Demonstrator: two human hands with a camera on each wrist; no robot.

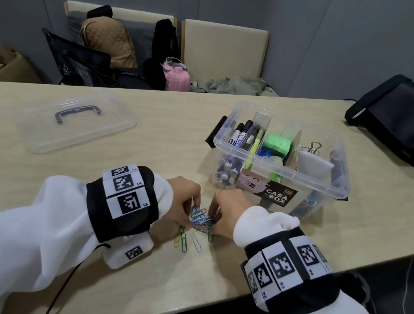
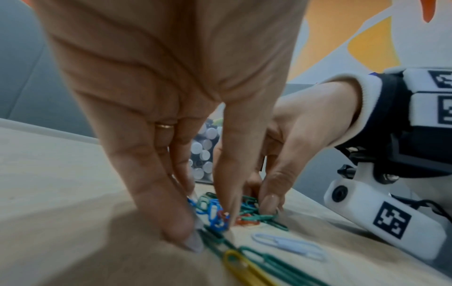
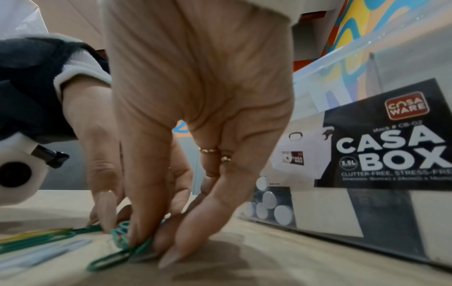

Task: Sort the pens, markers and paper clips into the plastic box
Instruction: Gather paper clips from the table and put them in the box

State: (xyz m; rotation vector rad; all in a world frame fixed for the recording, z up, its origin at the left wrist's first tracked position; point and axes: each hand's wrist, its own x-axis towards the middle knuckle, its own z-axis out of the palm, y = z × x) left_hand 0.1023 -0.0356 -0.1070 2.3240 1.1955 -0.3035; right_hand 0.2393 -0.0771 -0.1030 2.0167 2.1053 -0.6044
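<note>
A heap of coloured paper clips (image 1: 201, 221) lies on the table in front of the clear plastic box (image 1: 277, 169). My left hand (image 1: 193, 209) and right hand (image 1: 211, 218) meet over the heap from either side, fingertips down. In the left wrist view my left hand (image 2: 210, 222) pinches blue clips (image 2: 215, 212) between thumb and fingers. Seen from the right wrist, my right hand (image 3: 151, 245) pinches green clips (image 3: 117, 253) against the table. A few loose clips (image 1: 184, 241) lie nearer me. Pens and markers (image 1: 241, 138) stand in the box's left compartment.
The box's clear lid (image 1: 81, 123) with a grey handle lies at the left. A green case (image 1: 277, 143) and binder clips (image 1: 313, 146) sit inside the box. A black bag (image 1: 407, 118) rests at the far right. Chairs with bags (image 1: 110, 38) stand behind the table.
</note>
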